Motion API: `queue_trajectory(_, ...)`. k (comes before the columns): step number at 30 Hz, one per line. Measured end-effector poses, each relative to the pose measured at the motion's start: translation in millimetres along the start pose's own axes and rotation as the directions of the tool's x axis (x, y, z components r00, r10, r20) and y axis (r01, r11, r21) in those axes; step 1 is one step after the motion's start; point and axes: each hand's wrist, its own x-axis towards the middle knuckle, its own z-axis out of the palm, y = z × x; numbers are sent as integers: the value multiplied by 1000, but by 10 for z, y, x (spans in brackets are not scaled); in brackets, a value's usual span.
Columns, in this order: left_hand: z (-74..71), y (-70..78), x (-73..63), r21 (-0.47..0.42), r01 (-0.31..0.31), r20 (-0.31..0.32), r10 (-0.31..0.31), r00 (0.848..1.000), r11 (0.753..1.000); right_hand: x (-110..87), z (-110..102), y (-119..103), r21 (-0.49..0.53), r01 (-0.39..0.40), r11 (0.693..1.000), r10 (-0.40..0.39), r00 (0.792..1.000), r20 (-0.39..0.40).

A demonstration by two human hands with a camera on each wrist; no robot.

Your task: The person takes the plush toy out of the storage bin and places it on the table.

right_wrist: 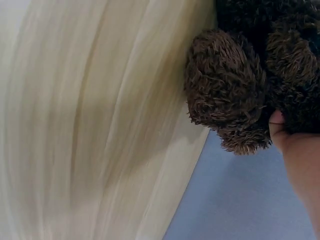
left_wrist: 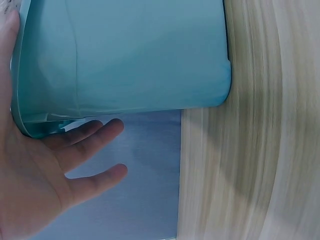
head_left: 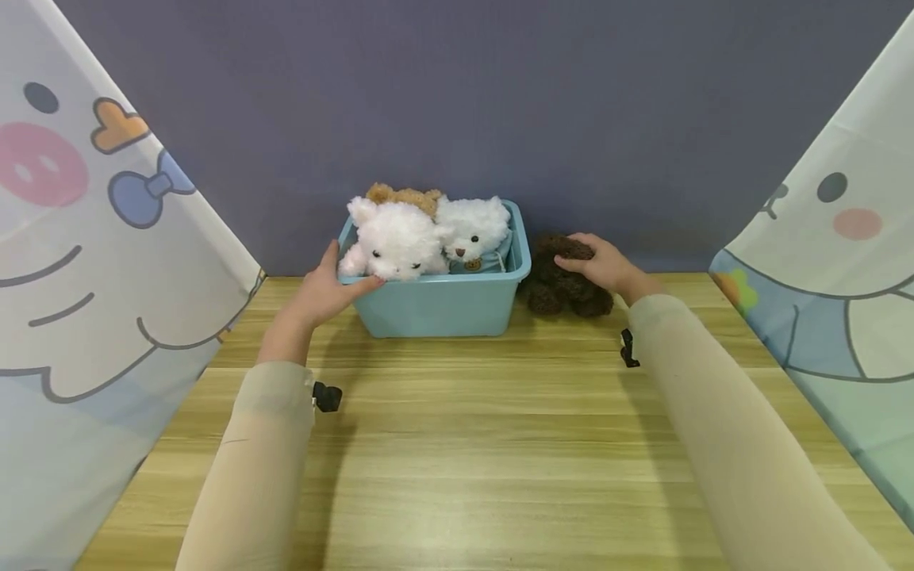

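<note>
My left hand [head_left: 324, 295] holds the near left corner of a light blue plastic bin [head_left: 439, 308]. Its thumb lies along the front rim. In the left wrist view, spread fingers [left_wrist: 95, 186] reach below the rim, outside the bin. A white plush toy [head_left: 400, 242] leans over the front rim, a second white plush [head_left: 473, 230] in blue clothing sits to its right, and a tan plush [head_left: 410, 198] shows behind. Right of the bin, my right hand [head_left: 605, 264] grips a dark brown plush toy [head_left: 550, 285] from above. Its thumb presses into the fur; other fingertips are partly hidden.
The bin and the brown plush stand at the far side of a wood-grain table [head_left: 485, 444]. Behind them rises a grey-blue backdrop [head_left: 464, 95]. Printed cartoon cloths hang at the left [head_left: 93, 262] and right [head_left: 842, 270]. Black wrist devices show on both sleeves.
</note>
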Motion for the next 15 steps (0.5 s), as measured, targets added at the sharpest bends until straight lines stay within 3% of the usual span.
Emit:
queue_trajectory(4,-4,1,0,-12,-1,-1,1,1000,1000,5,-8,-27,-30,18,999,-18,1000,-3)
queue_trajectory(8,-7,3,12,-8,-5,-2,5,1000,1000,0,-132,-70,-164,76,984,-83,996,-32)
queue_trajectory(12,-4,7,11,-15,-6,2,6,1000,1000,-29,-369,-260,-385,99,918,-139,987,-77)
queue_trajectory(15,-5,3,-4,-29,-5,-1,5,1000,1000,-62,-547,-514,-518,94,850,-136,990,-44)
